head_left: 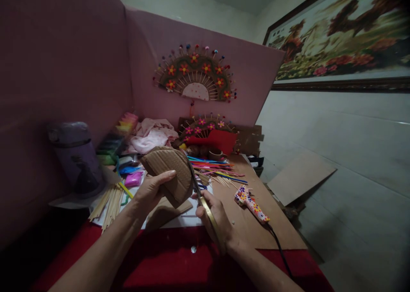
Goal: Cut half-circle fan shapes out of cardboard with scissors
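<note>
My left hand (152, 190) pinches a rounded piece of corrugated cardboard (169, 168), thumb on its face, and holds it up over the table. In my right hand (218, 217) is a pair of scissors (209, 217) with gold-coloured handles, my fingers wrapped round them. The dark blades lie along the right edge of the cardboard; whether they are cutting into it I cannot tell. Below the held piece, another cardboard offcut (168, 213) rests on the white paper and partly on the red cloth.
A floral glue gun (251, 204) with a black cord lies on a brown board (275, 228) at right. Wooden sticks (110, 206) and a purple bottle (75, 159) stand left. Coloured pipe cleaners (211, 164) lie behind my hands. A decorated fan (195, 76) hangs on the pink panel.
</note>
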The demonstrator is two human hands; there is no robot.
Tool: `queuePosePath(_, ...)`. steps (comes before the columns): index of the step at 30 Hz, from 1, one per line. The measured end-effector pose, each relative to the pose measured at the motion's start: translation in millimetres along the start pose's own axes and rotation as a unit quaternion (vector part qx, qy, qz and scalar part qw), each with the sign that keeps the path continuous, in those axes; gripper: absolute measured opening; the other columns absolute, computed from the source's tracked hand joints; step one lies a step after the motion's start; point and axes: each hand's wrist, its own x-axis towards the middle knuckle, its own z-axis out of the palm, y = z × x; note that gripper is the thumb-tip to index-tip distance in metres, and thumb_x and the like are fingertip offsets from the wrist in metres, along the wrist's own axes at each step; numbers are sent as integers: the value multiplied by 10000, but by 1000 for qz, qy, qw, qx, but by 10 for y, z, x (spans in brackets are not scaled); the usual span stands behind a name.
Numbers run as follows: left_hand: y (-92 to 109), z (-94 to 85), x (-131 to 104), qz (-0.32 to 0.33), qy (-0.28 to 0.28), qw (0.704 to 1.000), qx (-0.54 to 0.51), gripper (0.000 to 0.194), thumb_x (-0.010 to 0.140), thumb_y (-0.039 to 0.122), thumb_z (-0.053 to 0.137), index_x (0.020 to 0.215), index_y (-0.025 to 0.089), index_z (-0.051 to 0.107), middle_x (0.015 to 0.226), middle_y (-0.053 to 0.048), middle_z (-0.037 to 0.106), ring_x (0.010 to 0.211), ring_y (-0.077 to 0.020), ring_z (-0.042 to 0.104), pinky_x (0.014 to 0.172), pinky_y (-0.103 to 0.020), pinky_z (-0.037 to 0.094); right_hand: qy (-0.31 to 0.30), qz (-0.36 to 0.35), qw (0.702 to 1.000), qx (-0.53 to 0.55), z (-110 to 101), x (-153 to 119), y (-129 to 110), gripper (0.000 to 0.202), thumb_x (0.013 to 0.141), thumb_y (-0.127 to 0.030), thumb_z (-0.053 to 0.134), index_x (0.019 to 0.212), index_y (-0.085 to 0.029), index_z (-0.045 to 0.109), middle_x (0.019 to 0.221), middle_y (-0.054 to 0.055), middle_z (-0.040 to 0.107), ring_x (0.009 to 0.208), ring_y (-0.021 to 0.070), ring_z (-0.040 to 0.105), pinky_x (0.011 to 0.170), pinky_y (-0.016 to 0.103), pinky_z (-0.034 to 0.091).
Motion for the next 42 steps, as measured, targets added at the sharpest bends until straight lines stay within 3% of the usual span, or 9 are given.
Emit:
queuePosePath(9,14,-1,-6,1,-2,1000,7,303,532,140,816,815,104,714,769,-44,731,649,-158,664,613,-245,550,30,13,999,8,63,0,-49,452,708,-596,629,805,-156,590,571,-36,476,525,106,374,498,223,304)
queuePosePath(14,40,-35,11,-7,-7,1000,18,291,534,132,811,806,108,711,745,-51,730,618,-163,662,593,-255,547,4,3,1000,9,17,-9,-41,566,709,-681,580,904,-151,623,574,-24,512,520,112,394,487,221,316)
queuePosePath(20,47,-57,9,0,-31,999,25,248,526,134,819,743,106,703,721,-49,722,615,-159,653,616,-250,533,-59,7,996,62,-44,41,8,776,667,-826,474,1033,-149,575,605,-47,422,505,90,320,453,201,287)
queuePosePath(27,56,-55,11,7,-60,997,57,256,529,146,821,760,107,715,733,-65,728,617,-160,647,612,-242,526,-19,5,999,29,-16,23,16,705,684,-782,499,955,-140,603,633,-34,427,535,95,315,452,201,259)
queuePosePath(33,58,-42,2,2,-65,996,64,424,522,152,825,931,126,718,808,-78,742,650,-188,667,639,-274,538,-11,15,999,41,7,3,-11,554,734,-671,542,913,-149,588,565,-42,445,505,98,324,461,211,259)
queuePosePath(38,74,-72,9,-5,-54,995,79,298,497,169,837,766,106,726,794,-85,740,639,-176,658,623,-258,542,1,11,999,36,19,15,-25,516,703,-649,592,825,-148,581,566,-30,486,499,92,339,460,214,273)
queuePosePath(42,104,-93,3,-9,-69,994,88,305,492,191,843,758,105,723,847,-80,744,654,-162,655,613,-237,537,-8,18,999,38,-2,21,-6,557,689,-672,598,860,-142,597,559,-35,477,504,89,333,461,211,273)
